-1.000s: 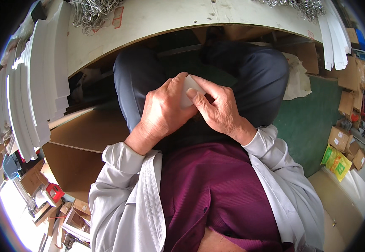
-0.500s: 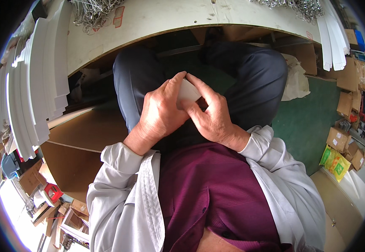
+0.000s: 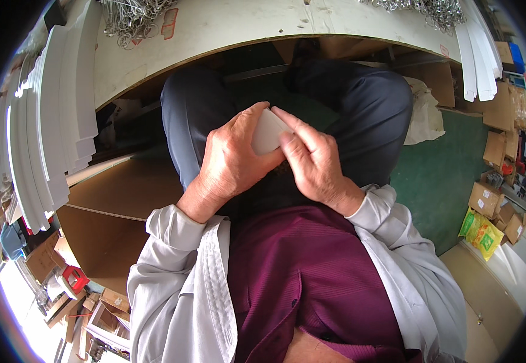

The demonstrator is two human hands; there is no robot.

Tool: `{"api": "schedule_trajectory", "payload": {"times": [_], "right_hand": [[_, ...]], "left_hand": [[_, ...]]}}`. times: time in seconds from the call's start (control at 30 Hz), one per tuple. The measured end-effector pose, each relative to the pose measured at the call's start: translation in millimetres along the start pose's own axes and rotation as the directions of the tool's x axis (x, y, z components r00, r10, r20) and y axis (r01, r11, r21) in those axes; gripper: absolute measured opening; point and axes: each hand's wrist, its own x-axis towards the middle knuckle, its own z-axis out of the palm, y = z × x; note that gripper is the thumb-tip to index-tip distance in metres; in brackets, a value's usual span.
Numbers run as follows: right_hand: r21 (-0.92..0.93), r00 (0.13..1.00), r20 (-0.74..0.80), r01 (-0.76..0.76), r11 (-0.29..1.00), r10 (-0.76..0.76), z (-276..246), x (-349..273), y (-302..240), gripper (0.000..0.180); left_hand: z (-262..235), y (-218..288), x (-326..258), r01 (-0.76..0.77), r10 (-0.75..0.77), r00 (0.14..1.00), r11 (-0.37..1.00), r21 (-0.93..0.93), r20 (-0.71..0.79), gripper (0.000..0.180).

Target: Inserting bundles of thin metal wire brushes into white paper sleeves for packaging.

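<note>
A seated person, seen from above, held a small white piece [image 3: 266, 131] between both hands, over the gap between the knees and just short of the counter [image 3: 311, 21]. It was flat-faced and roughly four-sided; what it was could not be told.

The left hand [image 3: 230, 158] curved around its left side, forefinger along the far edge and thumb along the near one, probably to cradle it. The right hand [image 3: 316, 158] pinched the right edge, its forefinger reaching to the far corner and its thumb against the side, perhaps to keep the piece from turning. The fingertips of both hands nearly met at that corner. The fingers underneath were hidden. Holding it above the lap likely gave the arms an easy bend and a clear view.

On the counter, a heap of wire rings [image 3: 131, 18] lay at the left and a second metal heap [image 3: 438, 13] at the right, both seemingly within arm's reach. Long white strips [image 3: 63, 115] hung at the left, lined up lengthwise, perhaps to keep them straight. An open cardboard box [image 3: 108, 209] stood beside the left leg.
</note>
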Motion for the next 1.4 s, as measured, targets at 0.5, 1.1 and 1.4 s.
{"api": "schedule_trajectory", "payload": {"times": [0.5,1.1,1.4], "right_hand": [[-0.035,0.975,-0.082,0.203,0.979,-0.205,11,3,14,0.039],[-0.022,0.989,-0.016,0.147,0.989,-0.147,15,11,15,0.048],[-0.111,0.987,0.032,0.158,0.981,-0.156,21,8,21,0.044]], "left_hand": [[1,-1,0,0.018,-0.018,1.0,1.0,0.015,0.0,0.061],[5,-6,-2,0.051,-0.049,0.998,0.998,0.033,-0.04,0.062],[9,-13,-7,0.002,0.002,0.998,0.997,0.075,-0.06,0.064]]}}
